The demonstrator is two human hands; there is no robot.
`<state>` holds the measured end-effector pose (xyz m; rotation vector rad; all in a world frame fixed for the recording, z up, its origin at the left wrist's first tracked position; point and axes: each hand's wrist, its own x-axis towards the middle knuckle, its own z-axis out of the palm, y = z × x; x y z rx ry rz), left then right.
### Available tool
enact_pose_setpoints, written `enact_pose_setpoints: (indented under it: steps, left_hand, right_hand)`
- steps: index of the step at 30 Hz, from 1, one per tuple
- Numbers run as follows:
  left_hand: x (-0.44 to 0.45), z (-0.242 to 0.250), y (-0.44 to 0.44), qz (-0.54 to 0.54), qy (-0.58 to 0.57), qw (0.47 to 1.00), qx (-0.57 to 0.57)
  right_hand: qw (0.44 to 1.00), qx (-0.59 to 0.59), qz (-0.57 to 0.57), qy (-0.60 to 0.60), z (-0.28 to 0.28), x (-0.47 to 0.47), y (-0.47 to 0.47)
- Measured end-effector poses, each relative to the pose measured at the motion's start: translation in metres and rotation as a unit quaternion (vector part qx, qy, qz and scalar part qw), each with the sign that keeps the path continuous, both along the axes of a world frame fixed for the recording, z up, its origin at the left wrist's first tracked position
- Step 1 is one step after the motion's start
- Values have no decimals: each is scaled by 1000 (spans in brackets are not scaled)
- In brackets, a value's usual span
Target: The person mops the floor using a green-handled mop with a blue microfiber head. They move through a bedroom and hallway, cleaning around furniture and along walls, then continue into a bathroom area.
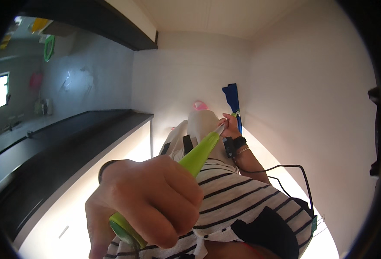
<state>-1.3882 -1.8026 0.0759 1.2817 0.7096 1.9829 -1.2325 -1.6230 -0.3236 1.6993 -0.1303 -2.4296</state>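
My left hand (148, 197) fills the lower foreground, its fingers wrapped round the thick green grip of a long handle (200, 152). Farther down the same handle, near its far end, my right hand (230, 124) is closed on the thinner pale shaft. Just past that hand lies a blue cloth or mop head (231, 98), close to the wall; whether the handle joins it is hidden. A wristwatch and a small black device sit on my right wrist, with a black cable running from there.
A dark counter (90, 132) with a sink area stands on the left. Above it hangs a green-framed item (49, 48). A pale wall (310, 97) rises on the right. A pink slipper (200, 105) shows beyond my knees.
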Motion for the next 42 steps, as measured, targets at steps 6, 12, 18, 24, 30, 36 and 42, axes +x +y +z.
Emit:
enact_pose_setpoints:
  steps: [6,12,18,24,30,36,42]
  left_hand:
    - [30,22,-35,82,67,992,-64]
    - [52,23,-97,266,77,958,-79]
    - [82,24,-132,458,109,875,-111]
    - [132,-17,-183,646,35,754,-116]
    - [191,-38,-191,707,-24,698,-112]
    - [244,-65,-145,773,-44,629,-76]
    - [316,-35,-131,813,-71,575,-61]
  right_hand:
    - [992,9,68,109,-25,-58,-2]
    - [883,263,323,215,-13,-164,-48]
    - [870,161,423,195,-35,-231,-149]
    - [611,293,643,357,-49,-289,-211]
    - [645,251,679,245,-21,-247,-226]
    - [663,261,664,225,-38,-195,-193]
    - [519,295,713,368,-65,-99,-199]
